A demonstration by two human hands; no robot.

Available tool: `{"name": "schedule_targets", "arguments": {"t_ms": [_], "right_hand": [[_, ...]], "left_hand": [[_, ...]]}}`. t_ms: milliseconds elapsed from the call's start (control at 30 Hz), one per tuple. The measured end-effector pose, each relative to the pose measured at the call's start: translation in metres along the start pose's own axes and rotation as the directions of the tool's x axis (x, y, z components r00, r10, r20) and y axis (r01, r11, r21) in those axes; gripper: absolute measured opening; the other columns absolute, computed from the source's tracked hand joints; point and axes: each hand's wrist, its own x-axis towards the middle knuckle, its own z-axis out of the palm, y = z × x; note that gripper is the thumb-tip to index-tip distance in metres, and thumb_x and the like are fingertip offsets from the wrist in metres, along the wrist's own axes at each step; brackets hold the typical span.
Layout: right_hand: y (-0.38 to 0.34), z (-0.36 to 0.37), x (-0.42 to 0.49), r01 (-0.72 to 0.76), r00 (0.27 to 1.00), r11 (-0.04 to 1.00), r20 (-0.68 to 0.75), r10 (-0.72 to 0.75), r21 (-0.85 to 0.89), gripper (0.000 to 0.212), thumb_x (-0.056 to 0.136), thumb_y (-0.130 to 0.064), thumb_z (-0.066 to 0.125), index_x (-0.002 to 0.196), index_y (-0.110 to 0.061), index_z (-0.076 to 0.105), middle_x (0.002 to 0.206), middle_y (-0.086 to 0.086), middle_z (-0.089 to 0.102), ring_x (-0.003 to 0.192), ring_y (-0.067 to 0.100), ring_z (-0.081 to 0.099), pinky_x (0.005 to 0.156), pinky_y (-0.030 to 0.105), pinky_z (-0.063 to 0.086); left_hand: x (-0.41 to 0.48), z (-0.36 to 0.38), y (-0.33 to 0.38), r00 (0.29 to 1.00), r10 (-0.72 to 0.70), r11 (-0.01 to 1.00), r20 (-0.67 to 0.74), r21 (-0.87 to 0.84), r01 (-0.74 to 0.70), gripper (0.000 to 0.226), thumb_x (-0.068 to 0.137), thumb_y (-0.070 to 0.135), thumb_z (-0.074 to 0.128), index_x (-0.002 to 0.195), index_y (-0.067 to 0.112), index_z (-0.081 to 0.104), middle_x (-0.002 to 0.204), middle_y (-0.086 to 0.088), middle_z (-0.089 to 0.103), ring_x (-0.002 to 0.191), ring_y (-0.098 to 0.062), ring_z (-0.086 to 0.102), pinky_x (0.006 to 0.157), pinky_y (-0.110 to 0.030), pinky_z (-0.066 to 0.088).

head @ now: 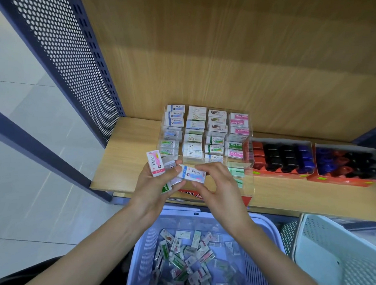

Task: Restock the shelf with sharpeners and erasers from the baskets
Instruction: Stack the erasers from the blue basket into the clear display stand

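Blue-banded eraser pinched between left hand and right hand.

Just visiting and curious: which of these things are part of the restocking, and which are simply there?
Part of the job: left hand, holding a pink eraser and others; right hand, pinching a blue-striped eraser; clear display case; blue basket of loose erasers; sharpeners; white basket.
Simply there: perforated side panel; floor.
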Motion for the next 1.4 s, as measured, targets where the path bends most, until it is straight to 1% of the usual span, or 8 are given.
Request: {"name": "schedule_targets", "arguments": {"t_ms": [133,333,600,733,1000,1133,1233,1400], "right_hand": [[0.007,0.007,0.002,-0.049,0.996,0.996,0.075,0.055,-0.08,0.027,0.085,-0.017,0.069,0.11,-0.011,0.063,0.102,-0.007,0.051,0.094,0.003,0.049,0.081,0.008,0.033],[-0.004,0.004,0.001,-0.342,0.94,0.894,0.095,0.329,0.29,0.021,0.082,-0.019,0.072,0.088,-0.026,0.054,0.086,-0.015,0.058,0.069,-0.01,0.049,0.063,0.009,0.041],[0.005,-0.005,-0.001,-0.302,0.95,0.844,0.208,0.231,0.442,0.01,0.091,-0.018,0.062,0.1,-0.021,0.059,0.089,0.003,0.064,0.081,0.01,0.06,0.073,0.019,0.046],[0.019,-0.029,0.01,-0.273,0.935,0.856,0.329,0.13,0.438,0.039,0.089,-0.02,0.063,0.124,-0.03,0.05,0.116,0.002,0.057,0.098,0.013,0.06,0.084,0.021,0.047],[0.018,-0.018,0.007,-0.552,0.826,0.538,0.332,0.455,0.637,0.02,0.083,-0.004,0.068,0.1,-0.01,0.06,0.088,0.003,0.063,0.077,0.013,0.062,0.071,0.023,0.051],[0.044,-0.037,0.048,-0.497,0.857,0.736,0.129,0.498,0.459,0.015,0.083,0.002,0.065,0.093,-0.01,0.064,0.085,-0.002,0.063,0.083,0.012,0.058,0.074,0.018,0.05],[0.076,-0.043,0.09,-0.35,0.936,0.937,0.039,0.349,0.012,0.02,0.088,0.004,0.057,0.104,-0.004,0.068,0.097,0.003,0.068,0.091,0.014,0.061,0.085,0.02,0.049],[0.103,-0.032,0.129,-0.081,0.926,0.886,0.294,0.236,-0.456,0.023,0.093,-0.008,0.053,0.109,-0.011,0.069,0.118,0.004,0.066,0.108,0.021,0.061,0.092,0.031,0.047]], "left_hand": [[0.005,-0.01,-0.002,0.992,-0.04,0.999,-0.122,0.026,0.043,0.046,0.079,0.007,0.071,0.121,-0.003,0.055,0.111,-0.02,0.067,0.094,-0.026,0.069,0.065,-0.03,0.06],[0.005,-0.012,-0.006,0.998,-0.057,0.992,-0.04,0.106,0.061,0.045,0.076,0.01,0.072,0.118,0.0,0.057,0.1,-0.015,0.072,0.089,-0.023,0.071,0.064,-0.03,0.059],[0.012,0.006,-0.004,0.998,-0.034,0.978,-0.054,0.204,0.044,0.021,0.077,0.01,0.073,0.096,0.014,0.063,0.082,-0.003,0.074,0.073,-0.015,0.07,0.058,-0.028,0.058],[0.009,0.014,-0.008,0.996,-0.085,0.962,0.032,0.261,0.074,0.017,0.078,0.013,0.071,0.093,0.016,0.065,0.077,-0.002,0.074,0.066,-0.01,0.07,0.055,-0.026,0.057],[0.015,0.028,-0.014,0.996,-0.072,0.978,0.051,0.201,0.061,0.035,0.072,0.016,0.072,0.105,0.015,0.062,0.094,-0.002,0.073,0.081,-0.014,0.07,0.074,-0.033,0.057],[0.018,0.028,-0.011,0.997,-0.076,0.993,0.027,0.092,0.073,0.049,0.065,0.018,0.072,0.11,0.008,0.058,0.107,-0.008,0.071,0.1,-0.024,0.068,0.066,-0.032,0.059],[0.019,0.024,-0.01,0.991,-0.121,0.993,0.06,0.009,0.12,0.027,0.077,0.014,0.065,0.103,0.011,0.06,0.108,-0.01,0.071,0.1,-0.024,0.068,0.068,-0.033,0.06],[0.018,0.024,-0.008,0.983,-0.144,0.986,0.117,-0.068,0.153,0.036,0.091,0.001,0.05,0.126,0.004,0.053,0.113,-0.011,0.069,0.099,-0.025,0.069,0.069,-0.032,0.059]]}}
